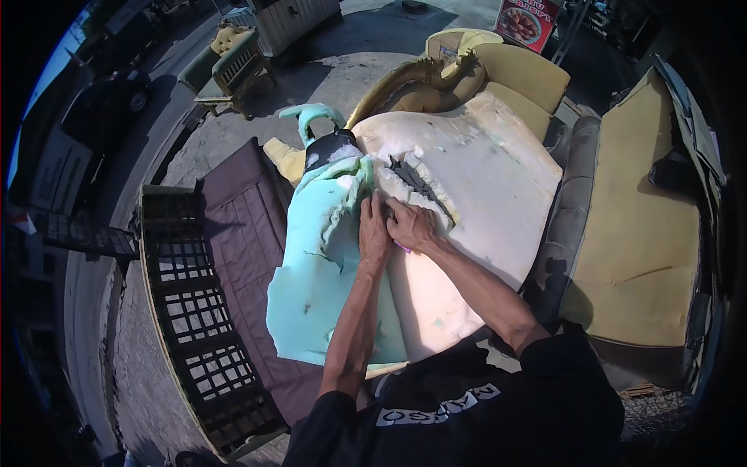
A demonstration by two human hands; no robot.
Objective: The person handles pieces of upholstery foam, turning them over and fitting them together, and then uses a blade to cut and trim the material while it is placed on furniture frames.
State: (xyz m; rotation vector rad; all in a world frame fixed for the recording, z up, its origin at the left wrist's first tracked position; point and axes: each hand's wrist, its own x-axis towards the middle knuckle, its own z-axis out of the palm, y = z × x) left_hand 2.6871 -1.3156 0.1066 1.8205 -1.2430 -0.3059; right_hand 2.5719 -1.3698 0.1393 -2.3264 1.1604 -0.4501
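In the head view, left hand [374, 229] and right hand [412, 224] close together, almost touching, fingers bent and tips pointing in at the same spot. Cannot tell if pinched on anything, with the fingertips partly hidden. Right under both, in the middle, at the line between blue foam [311, 249] on the left and white foam [498, 226] on the right. Rough and torn along the top of the blue foam, near the left hand. Just past the right hand, a long rip in the white foam, with dark gray stuff [416, 183] showing inside. A tiny pink bit [402, 248] by the right hand. At the far end of the blue foam, a black piece [331, 148] and a curly green strip [315, 117]. Over to the left, a brown cover [241, 202] lying next to a frame [187, 311] with black straps crossed like a net. Behind the white foam, a curvy gold frame [412, 86] and a yellow seat [521, 78]. To the right, a gray cushion [572, 187] beside a big yellow panel [638, 233]. Far off at the top left, a green chair [229, 70] on the ground; at the top right, a red sign [525, 22] with food on it.
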